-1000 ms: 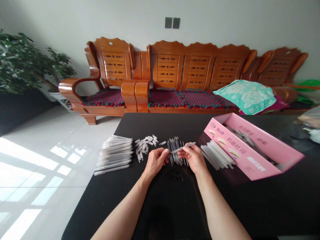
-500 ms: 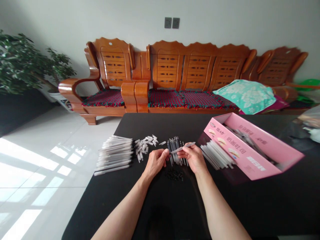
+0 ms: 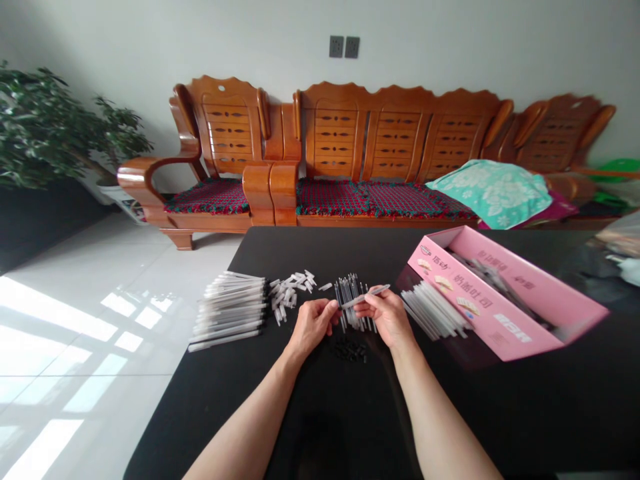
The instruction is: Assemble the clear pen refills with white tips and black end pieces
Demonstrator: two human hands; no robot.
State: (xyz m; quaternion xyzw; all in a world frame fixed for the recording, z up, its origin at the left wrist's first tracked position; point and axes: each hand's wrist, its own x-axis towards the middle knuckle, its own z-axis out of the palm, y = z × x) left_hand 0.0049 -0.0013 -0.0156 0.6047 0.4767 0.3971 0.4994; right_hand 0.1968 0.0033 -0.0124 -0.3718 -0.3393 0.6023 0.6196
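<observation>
A pen (image 3: 374, 291) with a translucent whitish barrel is held level above the black table (image 3: 310, 413). My right hand (image 3: 390, 320) is closed around its barrel, fingers and thumb pinching it. At the pen's dark left end, my left hand (image 3: 313, 325) is closed with thumb and finger pressed on it. Below the pen lie several thin dark refills (image 3: 344, 287), partly hidden by my hands. Nearer to me is a small heap of black plugs (image 3: 350, 350). White pointed tips (image 3: 285, 293) lie scattered left of my left hand. Right of my right hand are whitish tubes (image 3: 433, 308).
Many whitish pens with black ends (image 3: 227, 313) lie in rows at the table's left. A pink box (image 3: 493, 317) with dark and clear items inside stands at the right. A wooden bench (image 3: 395, 133) is behind the table, and a plastic bag (image 3: 623, 253) lies far right.
</observation>
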